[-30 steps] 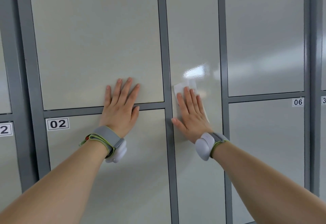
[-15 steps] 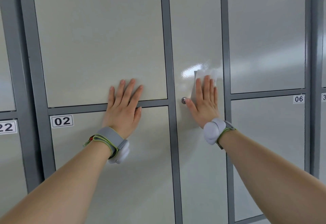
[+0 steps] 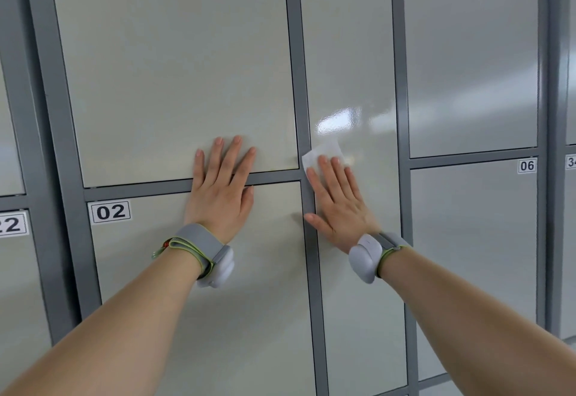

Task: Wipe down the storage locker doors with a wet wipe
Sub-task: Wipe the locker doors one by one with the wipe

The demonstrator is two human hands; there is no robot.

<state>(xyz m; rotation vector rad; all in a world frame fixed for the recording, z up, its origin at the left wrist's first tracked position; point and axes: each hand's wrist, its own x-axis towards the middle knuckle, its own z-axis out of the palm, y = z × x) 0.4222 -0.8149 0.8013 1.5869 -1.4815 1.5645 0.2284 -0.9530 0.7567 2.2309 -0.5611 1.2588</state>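
Note:
A wall of pale grey locker doors in darker grey frames fills the view. My right hand (image 3: 338, 202) lies flat on the tall narrow middle door (image 3: 352, 53) and presses a white wet wipe (image 3: 324, 152) against its left edge; the wipe's top shows above my fingertips. A wet shiny patch sits just above it. My left hand (image 3: 221, 190) rests flat with fingers spread, across the frame bar between the upper left door (image 3: 174, 68) and the door marked 02 (image 3: 199, 302).
To the right are an upper door (image 3: 470, 53) and the door marked 06 (image 3: 473, 255). A door labelled 22 (image 3: 15, 271) is at the far left. Grey frame posts (image 3: 299, 84) separate the doors. Both wrists wear grey bands.
My right hand slid with the wipe from the door's right side back to its left edge, now covering the small lock knob seen half a second ago. My left hand stayed put.

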